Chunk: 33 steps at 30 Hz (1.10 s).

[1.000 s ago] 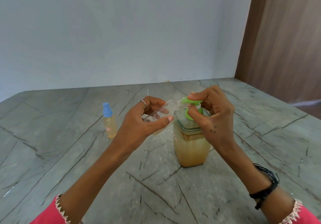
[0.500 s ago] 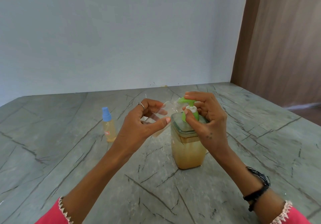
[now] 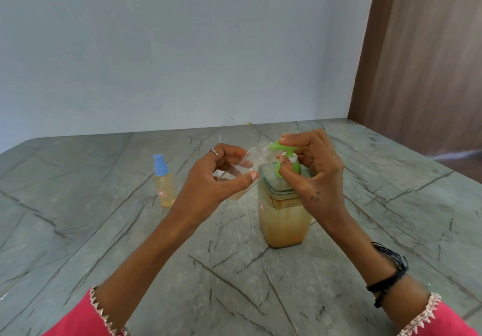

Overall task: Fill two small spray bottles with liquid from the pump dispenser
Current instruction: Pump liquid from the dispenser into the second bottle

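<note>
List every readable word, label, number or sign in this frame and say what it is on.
Nothing in this frame can be read.
Small spray bottle with blue cap: a small white label with a red border, its print too blurred to read.
Pump dispenser: a reddish mark at its upper left edge, too small and partly hidden to read.
Clear bottle in the left hand: no label visible.

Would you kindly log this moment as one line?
left hand: holds clear bottle | right hand: on green pump | capped bottle: standing

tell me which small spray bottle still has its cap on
The standing spray bottle left of the hands, with a blue spray cap. The held bottle in the left hand is uncapped.
</note>
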{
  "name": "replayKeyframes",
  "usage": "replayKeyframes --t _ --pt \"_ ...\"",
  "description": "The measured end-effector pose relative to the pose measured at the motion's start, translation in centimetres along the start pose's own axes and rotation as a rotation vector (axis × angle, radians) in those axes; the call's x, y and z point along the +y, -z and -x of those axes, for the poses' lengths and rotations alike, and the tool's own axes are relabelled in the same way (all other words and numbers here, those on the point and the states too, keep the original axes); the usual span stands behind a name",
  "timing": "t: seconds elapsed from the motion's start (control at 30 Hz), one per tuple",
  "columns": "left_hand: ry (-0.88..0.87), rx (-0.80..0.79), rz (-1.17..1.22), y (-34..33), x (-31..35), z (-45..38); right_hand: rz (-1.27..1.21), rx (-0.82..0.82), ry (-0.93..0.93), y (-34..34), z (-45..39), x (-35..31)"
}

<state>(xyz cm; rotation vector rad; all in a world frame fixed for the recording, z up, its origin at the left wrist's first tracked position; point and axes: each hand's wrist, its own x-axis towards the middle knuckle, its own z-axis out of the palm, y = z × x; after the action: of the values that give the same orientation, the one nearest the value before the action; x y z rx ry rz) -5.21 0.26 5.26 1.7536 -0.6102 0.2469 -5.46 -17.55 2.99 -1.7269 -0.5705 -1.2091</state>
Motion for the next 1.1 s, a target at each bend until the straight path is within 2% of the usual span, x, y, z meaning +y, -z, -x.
replayKeyframes --t 0.27,0.6,0.9,1.1 --pt "-0.016 0.012 -0.022 0.13 -0.11 -0.11 -0.027 0.002 -0.027 -0.03 -0.01 -0.09" --pt "-0.007 -0.011 -0.027 0.21 -0.49 0.01 0.079 0.023 0.028 -0.06 -0.37 0.02" --pt "-0.018 -0.002 -0.003 0.06 0.21 0.02 -0.019 -0.045 -0.028 0.05 0.25 0.09" --pt "-0.005 -0.001 -0.026 0.14 -0.24 0.0 0.069 0.028 0.029 -0.08 -0.42 -0.16"
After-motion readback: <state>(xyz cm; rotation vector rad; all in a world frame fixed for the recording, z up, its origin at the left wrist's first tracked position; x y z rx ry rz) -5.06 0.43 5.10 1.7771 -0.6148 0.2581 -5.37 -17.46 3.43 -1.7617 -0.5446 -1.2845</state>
